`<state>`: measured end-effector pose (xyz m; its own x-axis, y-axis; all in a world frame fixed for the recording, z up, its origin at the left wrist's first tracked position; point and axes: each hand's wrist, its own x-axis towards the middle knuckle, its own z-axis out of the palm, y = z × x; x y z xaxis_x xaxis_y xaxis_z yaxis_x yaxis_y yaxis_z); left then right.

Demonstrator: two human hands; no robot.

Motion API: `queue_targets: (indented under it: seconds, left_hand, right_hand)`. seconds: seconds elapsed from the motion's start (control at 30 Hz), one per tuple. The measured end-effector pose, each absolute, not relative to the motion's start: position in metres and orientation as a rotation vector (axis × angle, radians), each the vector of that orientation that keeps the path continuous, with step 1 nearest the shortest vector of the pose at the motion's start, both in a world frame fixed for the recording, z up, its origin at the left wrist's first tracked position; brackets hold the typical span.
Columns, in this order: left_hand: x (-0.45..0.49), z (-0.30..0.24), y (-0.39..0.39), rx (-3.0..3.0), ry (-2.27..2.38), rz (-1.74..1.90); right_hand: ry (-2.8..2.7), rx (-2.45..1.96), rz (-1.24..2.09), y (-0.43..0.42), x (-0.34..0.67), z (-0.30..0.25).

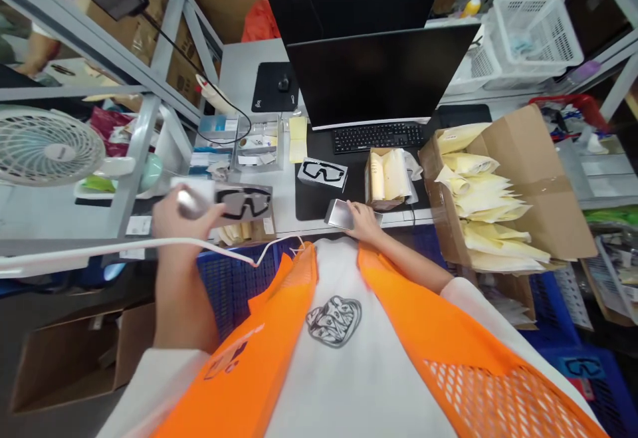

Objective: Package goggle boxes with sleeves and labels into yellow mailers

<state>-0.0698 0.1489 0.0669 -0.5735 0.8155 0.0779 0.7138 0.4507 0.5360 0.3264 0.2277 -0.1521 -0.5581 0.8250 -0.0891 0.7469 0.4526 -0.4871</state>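
The left hand [185,217] curls, blurred, the left forearm [180,298] reaching forward; the right hand [365,222] grips, the right forearm [416,262] slanting inward.

Gray box [258,203], blk goggle print up; blurred wht box [202,191] at its 9 o'clk; plain silvery box [339,215], shiny face up, approx. 3 o'clk.

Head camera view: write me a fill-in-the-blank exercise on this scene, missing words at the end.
1. The hand nearer the keyboard, on a silvery box, is the person's ____ one.
2. The goggle-printed box near the keyboard lies on a mat coloured ____.
3. The envelopes in the big open carton are pale ____.
4. The person's vest is bright ____.

Missing words: right; black; yellow; orange.
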Motion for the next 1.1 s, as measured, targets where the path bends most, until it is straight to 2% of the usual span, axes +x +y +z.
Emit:
queue_targets:
  seconds: [0.17,0.27,0.37,0.47,0.57,0.67,0.77,0.97,1.1]
  left_hand:
    - [0.000,0.003,0.206,1.488,2.400,0.278]
    - [0.014,-0.043,0.220,1.356,2.410,0.194]
    - [0.003,-0.068,0.215,1.264,2.462,0.224]
    - [-0.009,-0.072,0.205,1.233,2.512,0.269]
    - [-0.008,-0.072,0.200,1.220,2.540,0.246]
    - [-0.001,-0.076,0.200,1.284,2.571,0.208]
    - [0.004,-0.082,0.200,1.359,2.618,0.223]
    - [0.015,-0.088,0.191,1.480,2.591,0.251]
    - [0.017,-0.068,0.200,1.431,2.567,0.551]
  right_hand:
    - [-2.805,-1.314,0.679,0.251,0.272,-0.152]
    - [-2.869,-1.292,0.684,0.266,0.243,-0.159]
    - [-2.823,-1.342,0.807,0.280,0.235,-0.163]
    - [-2.464,-1.510,0.856,0.297,0.237,-0.160]
    - [-2.160,-1.644,0.728,0.323,0.235,-0.152]
    - [-2.242,-1.764,0.688,0.356,0.225,-0.148]
    - [-2.460,-1.851,0.782,0.383,0.211,-0.149]
    - [-2.531,-1.752,0.791,0.390,0.208,-0.148]
    - [-2.371,-1.653,0.753,0.374,0.221,-0.125]
